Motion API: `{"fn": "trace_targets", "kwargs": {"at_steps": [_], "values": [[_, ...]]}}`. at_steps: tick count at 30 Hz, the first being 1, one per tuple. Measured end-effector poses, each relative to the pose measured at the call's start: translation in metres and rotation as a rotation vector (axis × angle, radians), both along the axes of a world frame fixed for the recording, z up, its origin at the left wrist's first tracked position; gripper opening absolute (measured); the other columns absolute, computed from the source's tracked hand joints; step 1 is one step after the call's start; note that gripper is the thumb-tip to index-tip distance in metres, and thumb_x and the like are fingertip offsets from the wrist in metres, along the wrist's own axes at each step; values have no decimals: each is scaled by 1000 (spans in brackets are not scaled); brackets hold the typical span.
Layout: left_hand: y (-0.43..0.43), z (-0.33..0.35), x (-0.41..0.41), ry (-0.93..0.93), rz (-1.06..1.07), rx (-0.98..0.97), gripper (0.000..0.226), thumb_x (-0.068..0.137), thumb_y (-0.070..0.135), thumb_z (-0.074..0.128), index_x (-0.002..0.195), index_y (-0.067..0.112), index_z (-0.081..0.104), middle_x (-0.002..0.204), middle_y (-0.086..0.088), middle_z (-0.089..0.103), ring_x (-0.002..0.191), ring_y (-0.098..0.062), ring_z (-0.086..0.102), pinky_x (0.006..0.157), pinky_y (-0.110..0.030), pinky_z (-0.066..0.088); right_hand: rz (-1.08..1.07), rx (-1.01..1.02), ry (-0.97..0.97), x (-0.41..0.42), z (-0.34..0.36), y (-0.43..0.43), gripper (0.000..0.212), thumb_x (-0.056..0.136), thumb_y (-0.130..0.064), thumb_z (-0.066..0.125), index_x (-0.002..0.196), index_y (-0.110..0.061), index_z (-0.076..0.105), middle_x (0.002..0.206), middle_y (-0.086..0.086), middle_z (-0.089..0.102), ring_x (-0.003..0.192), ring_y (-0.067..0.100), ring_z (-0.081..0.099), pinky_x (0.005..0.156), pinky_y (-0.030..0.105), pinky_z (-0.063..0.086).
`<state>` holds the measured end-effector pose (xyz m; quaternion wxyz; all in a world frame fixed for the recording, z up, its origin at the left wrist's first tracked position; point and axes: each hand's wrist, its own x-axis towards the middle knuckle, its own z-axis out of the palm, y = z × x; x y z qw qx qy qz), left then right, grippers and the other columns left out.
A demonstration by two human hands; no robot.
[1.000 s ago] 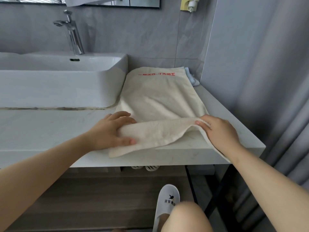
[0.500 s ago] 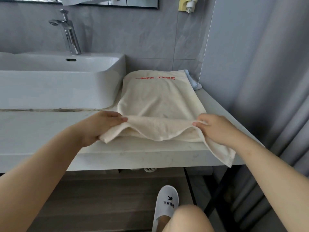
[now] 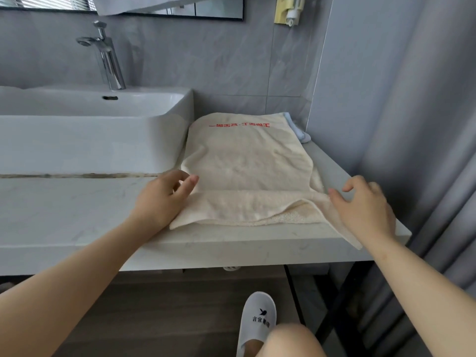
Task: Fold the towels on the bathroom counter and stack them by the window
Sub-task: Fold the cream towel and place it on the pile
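A cream towel with red lettering at its far end lies flat on the white marble counter, right of the sink. Its near edge is folded back over itself into a narrow band, and one corner hangs over the counter's front edge at the right. My left hand rests at the left end of that band, thumb on the cloth and fingers loosely curled above it. At the band's right end, my right hand touches the cloth with its thumb, its fingers relaxed and lifted. Neither hand grips the towel.
A pale blue cloth peeks out behind the towel in the back corner. The white basin with a chrome tap fills the counter's left. A grey curtain hangs at the right. My slippered foot stands below.
Both hands carried the towel's near edge away from me and laid it down as a fold. The hands have since let go and now rest loosely at its ends.
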<state>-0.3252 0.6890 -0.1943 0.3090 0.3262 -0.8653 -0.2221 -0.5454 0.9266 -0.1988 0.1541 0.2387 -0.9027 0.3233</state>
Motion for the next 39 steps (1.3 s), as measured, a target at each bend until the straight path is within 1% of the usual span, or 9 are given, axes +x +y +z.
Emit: {"fn": "trace_targets", "kwargs": {"at_steps": [4,10,13,16,21,25,28,33,39], "values": [[3,5,12,-49,-343,224,47,62,72,39,97,45,57,104,18,56,97,3,53,80,-12,37,150,-356,-238,-11,3,4,6,88,-15,61,92,-19,62,74,-2,54,72,17,53,64,21,40],[-5,6,18,-130,-436,306,53,57,39,66,108,46,52,109,22,58,98,5,54,84,-15,40,454,-586,-702,-5,15,3,44,87,17,41,98,-20,63,99,-2,65,92,9,62,85,25,50],[-8,9,20,-84,-448,384,50,60,15,57,107,33,55,106,7,61,92,-13,57,78,-22,43,555,-213,-532,-6,16,5,60,79,20,41,100,-33,59,108,-18,60,99,-4,55,73,16,46],[-8,6,21,50,-373,362,28,78,7,61,94,30,61,86,8,64,76,-5,56,68,-17,45,601,46,-438,-4,14,5,59,80,9,54,117,-36,52,109,-22,52,98,-1,52,64,11,41],[-9,-1,22,248,-131,250,26,91,16,55,72,30,69,70,4,68,69,-11,60,65,-26,46,431,-259,-378,-6,7,1,5,84,-15,67,81,-19,65,79,1,61,73,15,51,63,27,37],[-8,7,17,408,104,56,41,92,31,52,61,7,42,55,-3,37,57,-20,34,55,-31,26,382,-581,-325,-4,22,-2,16,84,-20,68,77,-6,64,72,4,57,69,9,51,66,27,39],[-13,21,-1,476,78,59,37,93,34,49,68,7,45,63,1,43,60,-15,39,56,-28,30,394,-587,-193,-3,34,-16,20,89,-21,63,77,-5,60,68,-1,54,61,3,48,61,25,38],[-24,6,-36,9,3,84,24,99,22,40,94,1,52,84,-9,55,79,-23,48,65,-29,29,395,-84,-166,-9,22,-45,28,95,-31,50,85,-6,53,78,5,58,78,23,52,63,31,34],[-20,8,-28,-120,-38,12,29,99,20,39,70,17,33,70,-1,48,70,-21,45,56,-28,29,365,120,-196,-3,17,-47,33,95,-30,47,77,-2,44,72,8,53,69,22,46,56,31,30]]}}
